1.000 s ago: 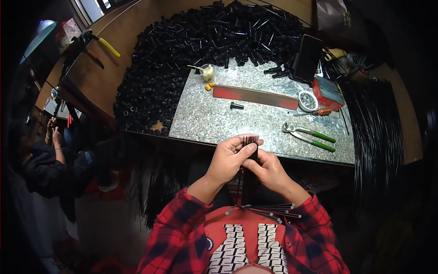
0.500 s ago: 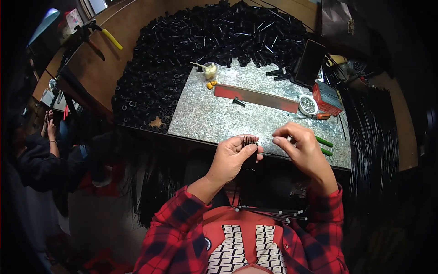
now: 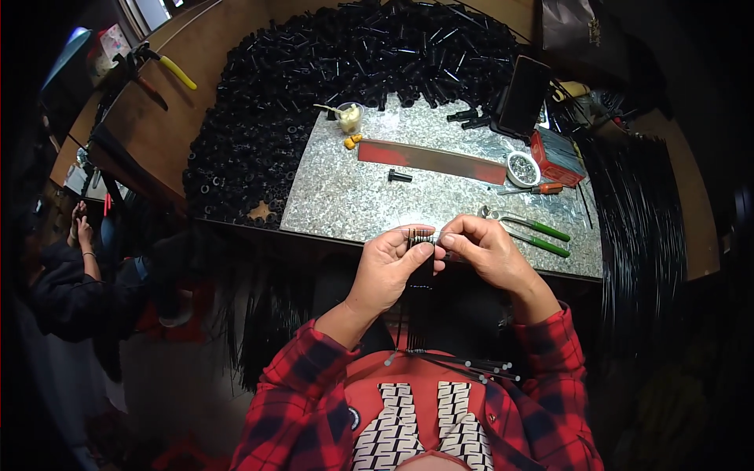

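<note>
Thin rods (image 3: 422, 235): black. Worktop (image 3: 338, 192): mottled grey and off-white. Heaped tubes (image 3: 369, 63): glossy black. Single tube (image 3: 400, 177): plain black. Flat bar (image 3: 424, 159): red and grey-brown. Cup (image 3: 350, 119): clear, cream-coloured contents. Small lumps (image 3: 351, 143): yellow-orange. Bowl (image 3: 521, 183): white, silvery-grey contents. Box (image 3: 554, 166): red. Screwdriver (image 3: 548, 188): orange-red handle. Pincers (image 3: 550, 230): green handles, grey metal head. Long rods (image 3: 640, 212): black with pale glints. Lap rods (image 3: 463, 363): black, light grey tips. Sleeves (image 3: 290, 377): red and dark blue plaid. Apron (image 3: 373, 373): red, cream panels with black angular linework. Tool handle (image 3: 178, 72): yellow
</note>
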{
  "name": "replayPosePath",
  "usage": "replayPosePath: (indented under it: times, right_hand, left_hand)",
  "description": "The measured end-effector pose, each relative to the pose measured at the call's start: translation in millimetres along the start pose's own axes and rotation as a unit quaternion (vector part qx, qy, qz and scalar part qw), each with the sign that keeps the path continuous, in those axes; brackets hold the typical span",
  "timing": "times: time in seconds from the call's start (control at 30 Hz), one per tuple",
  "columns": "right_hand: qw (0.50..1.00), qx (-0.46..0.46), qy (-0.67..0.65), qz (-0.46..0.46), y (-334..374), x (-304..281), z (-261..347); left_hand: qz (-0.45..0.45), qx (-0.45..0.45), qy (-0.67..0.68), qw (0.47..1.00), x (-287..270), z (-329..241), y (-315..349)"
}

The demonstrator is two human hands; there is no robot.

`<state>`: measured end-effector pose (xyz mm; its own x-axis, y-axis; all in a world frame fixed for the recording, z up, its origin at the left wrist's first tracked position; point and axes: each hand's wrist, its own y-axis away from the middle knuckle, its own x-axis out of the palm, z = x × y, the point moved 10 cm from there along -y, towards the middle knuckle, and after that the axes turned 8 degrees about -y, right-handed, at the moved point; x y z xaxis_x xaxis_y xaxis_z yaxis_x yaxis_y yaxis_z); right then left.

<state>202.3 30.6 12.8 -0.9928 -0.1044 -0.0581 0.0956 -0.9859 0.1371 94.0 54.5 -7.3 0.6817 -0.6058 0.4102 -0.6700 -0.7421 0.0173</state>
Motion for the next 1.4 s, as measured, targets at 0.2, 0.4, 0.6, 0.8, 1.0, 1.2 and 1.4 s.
replayPosePath:
  times: [0.2, 0.4, 0.6, 0.8, 1.0, 1.2, 1.4]
  right_hand:
    - [1.0, 0.004, -0.029, -0.011, -1, 1, -7]
    - [0.994, -0.053, -0.057, -0.071, -2, -19, 9]
    - [0.952, -0.236, 0.191, -0.035, -9, 11, 81]
    - [0.922, -0.248, 0.294, 0.048, -21, 40, 88]
    - [0.883, -0.223, 0.413, 0.026, -24, 56, 88]
    - [0.883, -0.235, 0.407, 0.006, -32, 57, 86]
    - [0.917, -0.133, 0.376, 0.028, -45, 45, 76]
  left_hand:
    - [-0.013, -0.004, -0.006, 1.0, -4, 1, 0]
    - [-0.015, -0.014, -0.008, 1.0, -3, 2, 0]
    - [-0.004, 0.006, -0.016, 1.0, -2, 4, -5]
    - [-0.024, 0.033, -0.032, 0.999, -5, 6, -6]
    - [-0.054, 0.051, -0.071, 0.995, -15, 12, -5]
    - [-0.064, 0.04, -0.08, 0.994, -14, 10, -4]
    - [-0.038, 0.032, -0.054, 0.997, -8, 3, -4]
